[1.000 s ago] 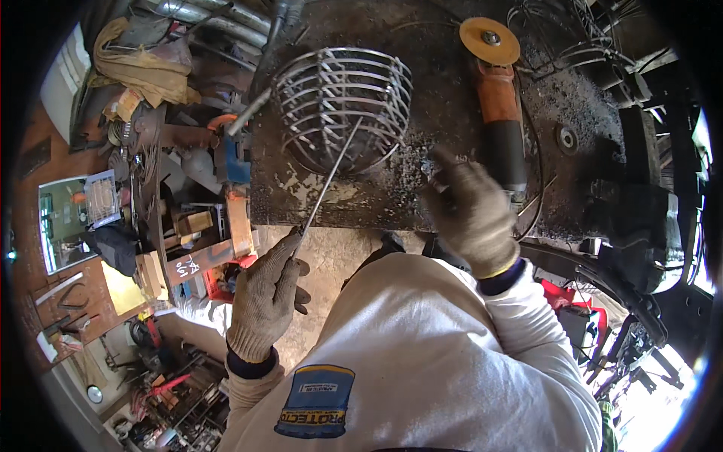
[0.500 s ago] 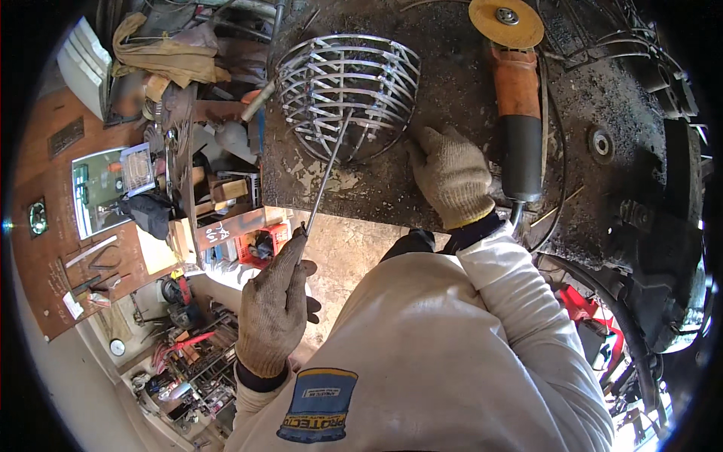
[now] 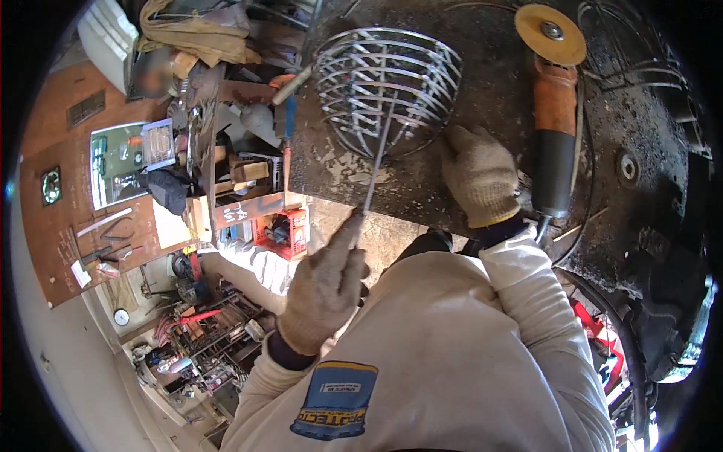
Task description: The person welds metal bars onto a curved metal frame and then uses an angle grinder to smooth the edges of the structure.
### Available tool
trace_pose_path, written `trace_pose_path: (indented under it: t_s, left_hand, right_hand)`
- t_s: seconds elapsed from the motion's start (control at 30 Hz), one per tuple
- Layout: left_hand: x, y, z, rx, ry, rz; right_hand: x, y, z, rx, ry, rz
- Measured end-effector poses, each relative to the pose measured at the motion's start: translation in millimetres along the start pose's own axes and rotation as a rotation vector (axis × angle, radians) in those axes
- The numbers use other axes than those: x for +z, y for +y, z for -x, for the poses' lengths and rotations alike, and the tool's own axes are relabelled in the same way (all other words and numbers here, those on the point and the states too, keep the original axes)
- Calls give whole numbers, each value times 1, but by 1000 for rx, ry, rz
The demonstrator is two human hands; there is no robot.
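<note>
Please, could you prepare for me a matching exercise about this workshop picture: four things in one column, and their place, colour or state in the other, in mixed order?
Things:
1. left hand
2. right hand
3. angle grinder
4. plastic crate

Descriptions:
A. orange and black, with a yellowish disc
B. holds one end of the thin metal rod
C. red, beyond the table's left edge
D. between the barred metal basket and the tool with the disc

Right pairs: 1-B, 2-D, 3-A, 4-C

knitted beige gloves (image 3: 480,175), white long-sleeved top (image 3: 444,339)
</note>
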State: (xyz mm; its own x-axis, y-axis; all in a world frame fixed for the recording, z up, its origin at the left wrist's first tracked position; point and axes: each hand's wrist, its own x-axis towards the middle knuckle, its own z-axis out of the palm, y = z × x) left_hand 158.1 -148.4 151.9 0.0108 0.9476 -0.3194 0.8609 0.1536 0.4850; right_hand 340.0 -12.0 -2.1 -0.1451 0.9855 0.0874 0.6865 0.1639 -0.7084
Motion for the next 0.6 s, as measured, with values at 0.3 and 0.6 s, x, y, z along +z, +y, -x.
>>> trace_pose_path:
  t_s: [0.3,0.6]
  left_hand:
    - [14,-13,-1,57,120,-117]
    - [25,-20,-1,-70,80,54]
  right_hand:
    - [4,2,5,-14,-11,26]
    - [6,-1,8,-16,-25,89]
